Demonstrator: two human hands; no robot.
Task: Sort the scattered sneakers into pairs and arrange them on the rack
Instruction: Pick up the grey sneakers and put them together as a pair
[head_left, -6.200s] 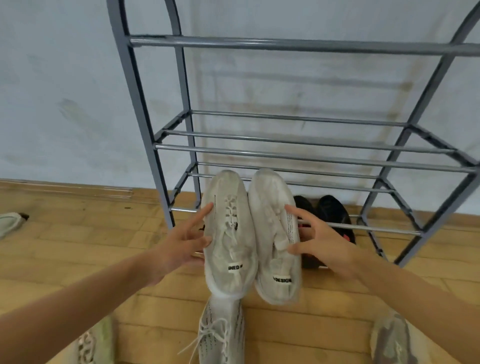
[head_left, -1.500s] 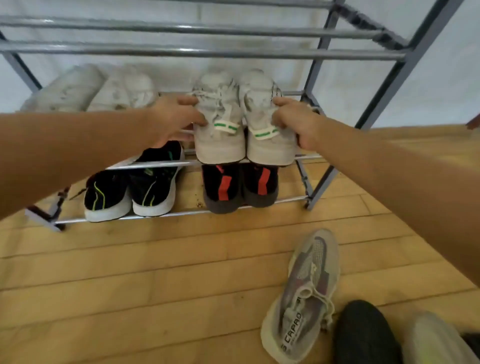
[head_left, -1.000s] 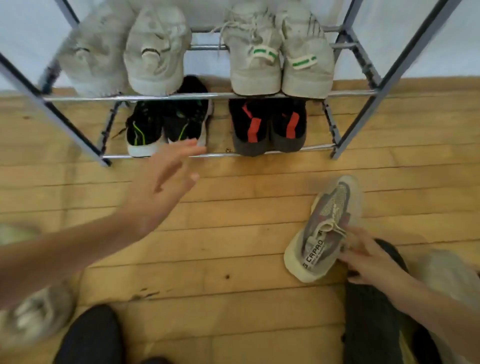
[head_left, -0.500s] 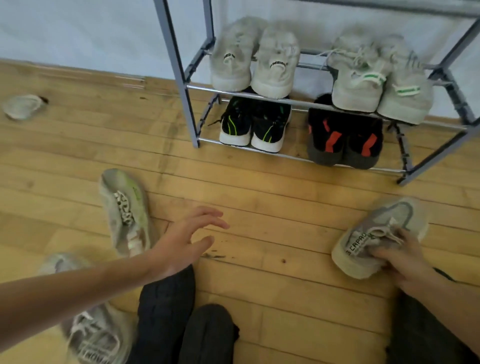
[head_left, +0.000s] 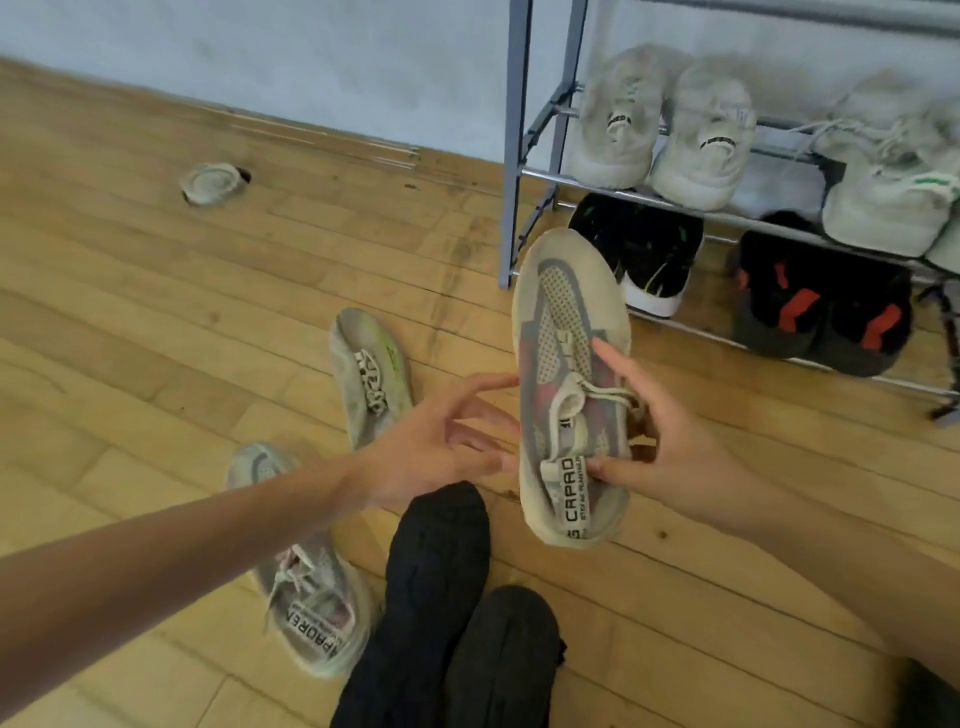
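While right hand (head_left: 670, 452) grips beige-grey knit sneaker (head_left: 569, 384) toe-forward, its matching floor sneaker (head_left: 311, 597) lies lower left, nearer unclenched, empty left hand (head_left: 436, 447).

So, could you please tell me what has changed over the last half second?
The right hand has lifted the grey CAPAO sneaker off the floor and swung it toe-up in front of the rack. The left hand has moved across toward it, open. The four pairs on the rack stayed put.

Soft even light, slight blur (edges bowed).
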